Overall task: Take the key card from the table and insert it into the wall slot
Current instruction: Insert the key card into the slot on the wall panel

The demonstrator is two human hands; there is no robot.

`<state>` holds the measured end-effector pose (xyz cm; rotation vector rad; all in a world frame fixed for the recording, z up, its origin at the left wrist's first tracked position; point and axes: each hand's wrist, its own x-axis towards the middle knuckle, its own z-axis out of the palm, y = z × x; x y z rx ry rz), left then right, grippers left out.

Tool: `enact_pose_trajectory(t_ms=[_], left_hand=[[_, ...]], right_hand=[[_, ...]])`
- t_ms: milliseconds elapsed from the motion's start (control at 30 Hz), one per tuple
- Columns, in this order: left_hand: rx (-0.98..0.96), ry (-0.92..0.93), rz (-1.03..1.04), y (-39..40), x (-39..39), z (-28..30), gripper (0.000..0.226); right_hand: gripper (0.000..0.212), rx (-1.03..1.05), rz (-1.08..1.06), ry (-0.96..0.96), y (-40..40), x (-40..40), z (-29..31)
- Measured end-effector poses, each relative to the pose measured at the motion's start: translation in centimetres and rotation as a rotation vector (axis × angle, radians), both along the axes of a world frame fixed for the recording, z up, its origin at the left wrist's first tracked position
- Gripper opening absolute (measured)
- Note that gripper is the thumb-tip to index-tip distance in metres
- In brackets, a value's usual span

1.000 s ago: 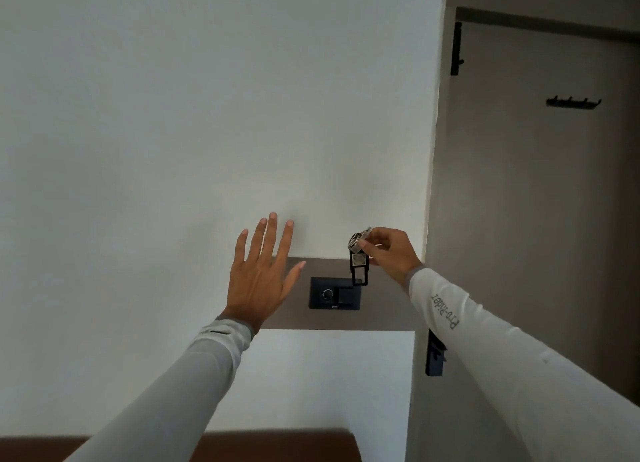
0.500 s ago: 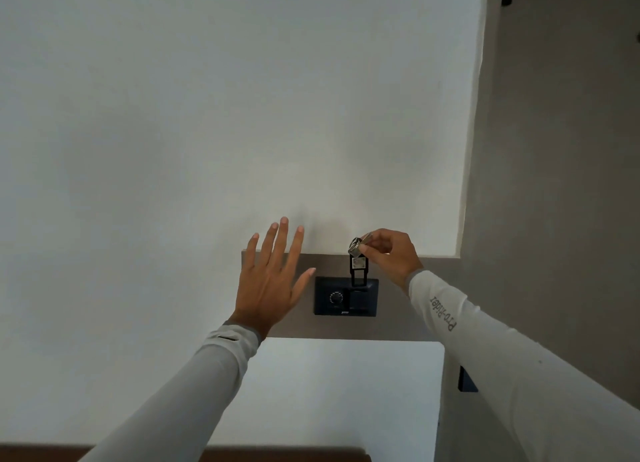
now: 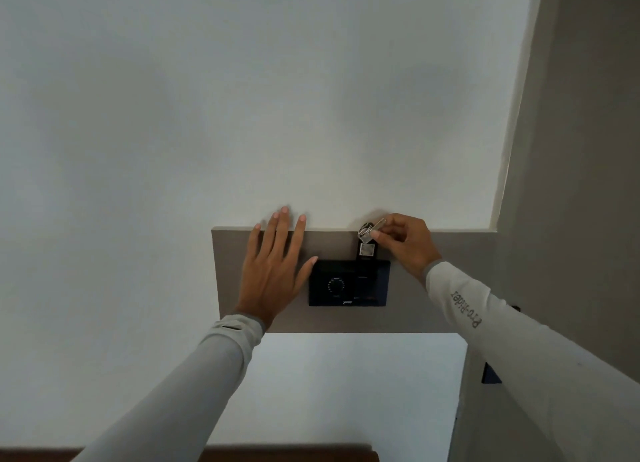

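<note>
The right hand [image 3: 405,243] pinches the key card [image 3: 366,250] by its top, lower edge meeting the wall slot [image 3: 363,262] in the black panel [image 3: 349,283]. The left hand [image 3: 273,271], fingers spread, lies against the wall, probably for steadiness.

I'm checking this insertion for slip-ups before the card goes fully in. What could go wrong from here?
The right hand pinches only the top of the key card, by its metal ring, so the card may tilt and jam at the black wall panel. How deep it sits can't be judged; let go early and it could drop out. The left hand lies open beside the panel, its thumb near the dial, and could nudge it.
</note>
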<state>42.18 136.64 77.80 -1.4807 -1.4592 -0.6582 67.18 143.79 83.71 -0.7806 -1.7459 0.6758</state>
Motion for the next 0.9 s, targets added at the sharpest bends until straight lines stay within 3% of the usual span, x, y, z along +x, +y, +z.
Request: enact_pose_trajectory(t_ms=[300,400,467,733,800,900], left_hand=[[-0.015,-0.004,-0.007,1.4,0.6,-0.6,0.067],[-0.022,0.006,-0.006,1.2,0.4,-0.5,0.066],[-0.031,0.006,-0.010,1.1,0.4,-0.3,0.066],[-0.045,0.017,-0.006,0.6,0.2,-0.2,0.064],[-0.046,0.023,-0.005,0.7,0.2,-0.2,0.064],[-0.052,0.010,0.008,0.9,0.3,-0.7,0.063]], right_hand=[[0.014,-0.009,0.041,-0.072,-0.7,-0.6,-2.5],[0.025,0.032,0.005,-0.089,-1.0,-0.4,-2.5],[0.036,0.108,-0.041,-0.186,-1.1,-0.3,-2.4],[0.037,0.639,-0.342,-0.597,-1.5,-0.3,-3.4],[0.039,0.760,-0.428,-0.607,-1.6,0.1,-4.0],[0.042,0.779,-0.504,-0.618,-1.5,-0.1,-5.1]])
